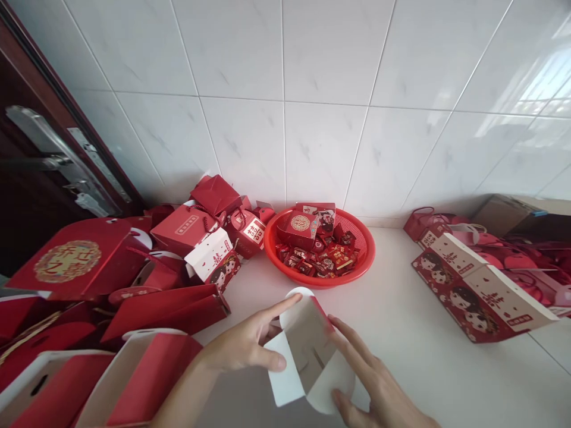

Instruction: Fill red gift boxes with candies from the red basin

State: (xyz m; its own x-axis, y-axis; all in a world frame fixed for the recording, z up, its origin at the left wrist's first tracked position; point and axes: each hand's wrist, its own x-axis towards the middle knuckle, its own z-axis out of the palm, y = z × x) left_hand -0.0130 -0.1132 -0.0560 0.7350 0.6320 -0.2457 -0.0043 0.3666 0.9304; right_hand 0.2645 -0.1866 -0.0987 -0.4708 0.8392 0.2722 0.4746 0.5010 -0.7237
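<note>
Between my two hands is a small cardboard gift box [307,339], its top flaps spread and its pale inside showing. Its outside shows a strip of red along one edge. My left hand [250,342] grips the left side, with the thumb on a white flap and the index finger along the rounded far flap. On the right side, my right hand [368,371] has its fingers on the box wall and its thumb at the near flap. Just beyond the box, a red plastic basket [319,278] holds many small red-wrapped sweets [325,255] and a red box [301,229].
At left lies a pile of red gift boxes [71,255], some open, beside a white-and-red box [216,261]. On the right, a printed carton [482,285] holds more red boxes. Behind it sits a brown carton [513,214]. A tiled wall [325,142] and a dark door [27,154] bound the white surface.
</note>
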